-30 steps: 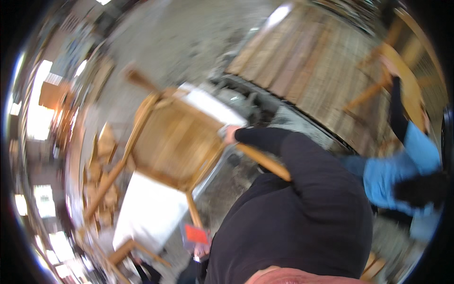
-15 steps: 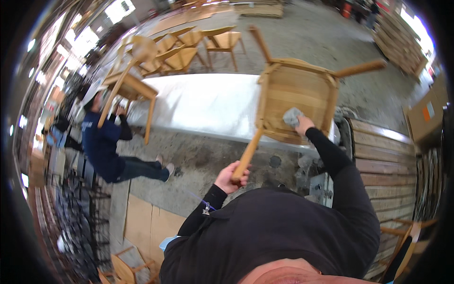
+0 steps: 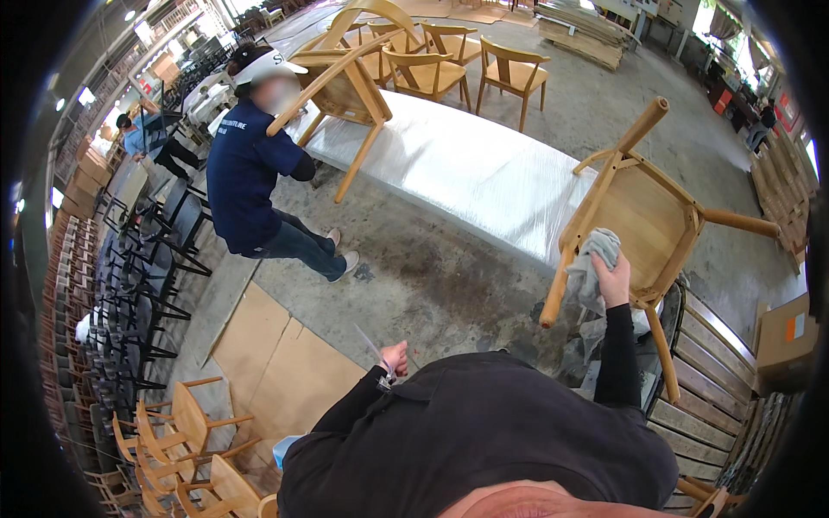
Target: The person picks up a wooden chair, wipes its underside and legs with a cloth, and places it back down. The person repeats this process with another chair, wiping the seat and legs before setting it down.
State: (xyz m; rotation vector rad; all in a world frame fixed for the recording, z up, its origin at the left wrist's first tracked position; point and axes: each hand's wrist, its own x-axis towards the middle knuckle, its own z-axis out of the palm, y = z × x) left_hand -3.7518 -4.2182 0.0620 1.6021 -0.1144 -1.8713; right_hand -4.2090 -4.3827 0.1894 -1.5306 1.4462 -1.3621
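Note:
A wooden chair (image 3: 654, 226) rests upturned on the right end of a table wrapped in clear film, its legs pointing up and outward and the underside of its seat facing me. My right hand (image 3: 611, 278) grips a grey cloth (image 3: 596, 259) against the near-left rail, beside one leg. Lower and to the left, my left hand (image 3: 395, 357) is off the chair, its fingers curled with nothing visible in them. A thin pale strip and a small clip hang about that wrist.
The film-wrapped table (image 3: 458, 164) runs away to the left. There a co-worker (image 3: 259, 173) stands by another upturned chair (image 3: 345, 95). Finished chairs (image 3: 509, 73) stand beyond; more chairs (image 3: 186, 423) sit at lower left by flat cardboard (image 3: 268, 341). Slatted wood (image 3: 708, 363) lies at right.
My left hand has let go of the chair leg and drawn back. The chair has turned, and the cloth has moved from the seat's underside to the near rail. The view has swung left.

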